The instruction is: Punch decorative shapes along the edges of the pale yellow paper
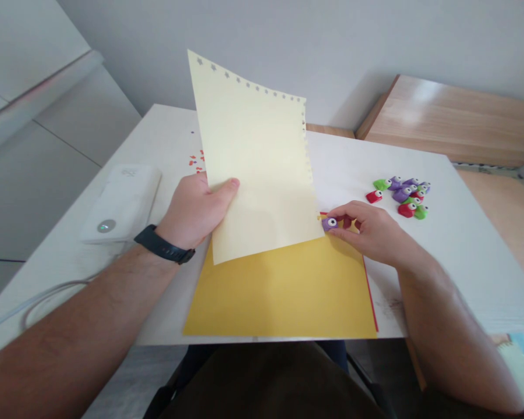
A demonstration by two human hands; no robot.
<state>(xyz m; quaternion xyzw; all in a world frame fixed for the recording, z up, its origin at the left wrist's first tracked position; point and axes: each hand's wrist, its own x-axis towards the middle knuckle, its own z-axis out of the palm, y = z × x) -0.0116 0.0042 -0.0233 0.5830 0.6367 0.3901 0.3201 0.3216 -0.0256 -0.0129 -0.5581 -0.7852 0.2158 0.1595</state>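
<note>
Left hand (pixel 196 212) grips star-holed paper (pixel 262 157); right hand (pixel 371 230) pinches plastic craft punch (pixel 330 223).

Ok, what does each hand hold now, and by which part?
The left hand holds the pale yellow sheet by its left edge, with the thumb on the front. The right hand holds the purple punch by its sides, between thumb and fingers.

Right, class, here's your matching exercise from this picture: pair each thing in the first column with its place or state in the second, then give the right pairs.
Things:
1. pale yellow paper sheet
2. purple craft punch
3. black wristband
4. mustard-yellow paper sheet

Places or states:
A. flat on the white table
B. held up by the left hand
C. pinched in the right hand
D. around the left wrist

Right pairs: 1-B, 2-C, 3-D, 4-A
</note>
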